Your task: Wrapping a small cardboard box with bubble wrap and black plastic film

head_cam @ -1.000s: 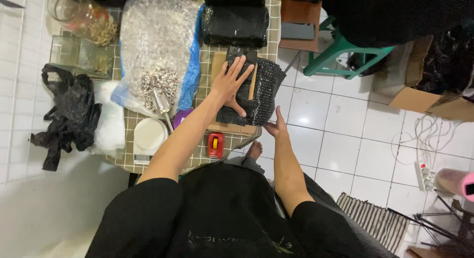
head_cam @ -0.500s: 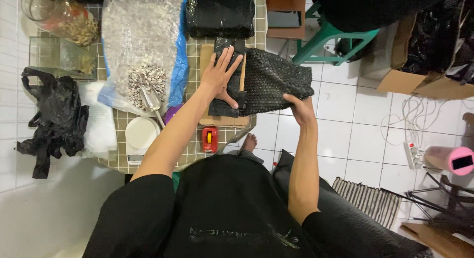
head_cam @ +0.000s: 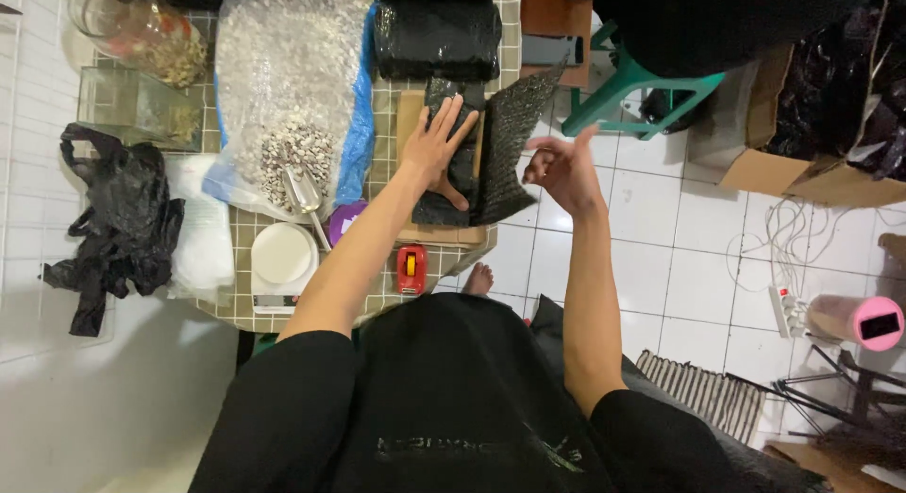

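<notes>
My left hand point(head_cam: 437, 146) lies flat, fingers spread, pressing on a small bundle wrapped in black bubble wrap point(head_cam: 444, 196). The bundle rests on a brown board point(head_cam: 408, 125) on the tiled counter point(head_cam: 387, 97). My right hand point(head_cam: 563, 169) is just right of it, off the counter's edge, pinching the edge of the loose flap of black bubble wrap point(head_cam: 510, 139). The flap stands lifted up, tilted toward the bundle.
A clear bag of pale pebbles point(head_cam: 288, 97) with a metal scoop point(head_cam: 304, 191), a white scale point(head_cam: 281, 257), a purple lid point(head_cam: 343, 219) and a red tape dispenser point(head_cam: 411, 268) sit near. A black wrap roll point(head_cam: 439, 35) lies behind. Green stool point(head_cam: 642, 87), cardboard box point(head_cam: 783, 163) to the right.
My right hand took the wrap's right edge and raised it from flat on the board to upright. My left hand stayed pressed on the bundle.
</notes>
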